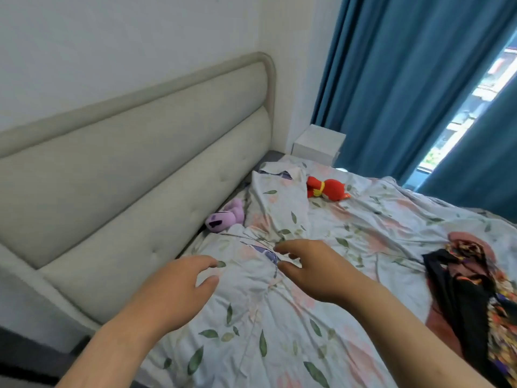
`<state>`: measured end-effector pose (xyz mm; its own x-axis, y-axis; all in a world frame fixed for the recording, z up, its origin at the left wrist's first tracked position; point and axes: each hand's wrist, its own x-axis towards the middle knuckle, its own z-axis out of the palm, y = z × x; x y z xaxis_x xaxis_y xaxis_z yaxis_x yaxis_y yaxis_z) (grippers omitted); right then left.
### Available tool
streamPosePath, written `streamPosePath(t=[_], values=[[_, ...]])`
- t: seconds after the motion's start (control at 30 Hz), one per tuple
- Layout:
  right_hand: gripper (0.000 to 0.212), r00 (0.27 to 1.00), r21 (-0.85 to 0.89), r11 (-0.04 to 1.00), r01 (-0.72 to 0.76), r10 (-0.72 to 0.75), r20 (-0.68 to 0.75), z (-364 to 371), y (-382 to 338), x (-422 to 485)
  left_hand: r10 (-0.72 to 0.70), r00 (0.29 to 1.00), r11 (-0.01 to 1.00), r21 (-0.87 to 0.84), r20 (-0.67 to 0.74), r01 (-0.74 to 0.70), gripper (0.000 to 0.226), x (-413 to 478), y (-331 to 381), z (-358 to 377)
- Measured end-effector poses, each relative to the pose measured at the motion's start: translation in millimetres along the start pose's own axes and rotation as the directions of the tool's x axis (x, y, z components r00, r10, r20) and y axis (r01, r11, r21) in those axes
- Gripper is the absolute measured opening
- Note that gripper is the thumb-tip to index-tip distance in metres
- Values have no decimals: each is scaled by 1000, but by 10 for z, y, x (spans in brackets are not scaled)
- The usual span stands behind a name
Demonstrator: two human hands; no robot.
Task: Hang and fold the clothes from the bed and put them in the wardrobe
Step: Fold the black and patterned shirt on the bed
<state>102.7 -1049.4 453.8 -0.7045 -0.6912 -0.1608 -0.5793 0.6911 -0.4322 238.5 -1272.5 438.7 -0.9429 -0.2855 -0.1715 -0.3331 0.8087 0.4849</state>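
Note:
A pile of clothes, black, pink and bright-patterned, lies at the right edge of the bed. My left hand hovers over the floral sheet near the headboard, fingers loosely spread and holding nothing. My right hand reaches forward beside it, fingers spread over a rumpled fold of the sheet where a dark blue patch shows; it holds nothing. Both hands are well to the left of the clothes pile. No wardrobe is in view.
A padded grey headboard runs along the left. A purple plush toy lies against it and a red plush toy sits further back. A white bedside table and blue curtains stand behind the bed.

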Motion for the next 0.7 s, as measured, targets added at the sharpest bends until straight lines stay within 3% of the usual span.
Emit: streamPosePath(t=[0.33,0.7], values=[[42,894,18,894,-447,447,-6,-35,674,-1129,309,920,945,34,241,-326,40,480,593,605],[43,741,172,752,-637,658,-135,-149,1421,-2485,491,785,823,95,377,-560,41,439,1865,1182]])
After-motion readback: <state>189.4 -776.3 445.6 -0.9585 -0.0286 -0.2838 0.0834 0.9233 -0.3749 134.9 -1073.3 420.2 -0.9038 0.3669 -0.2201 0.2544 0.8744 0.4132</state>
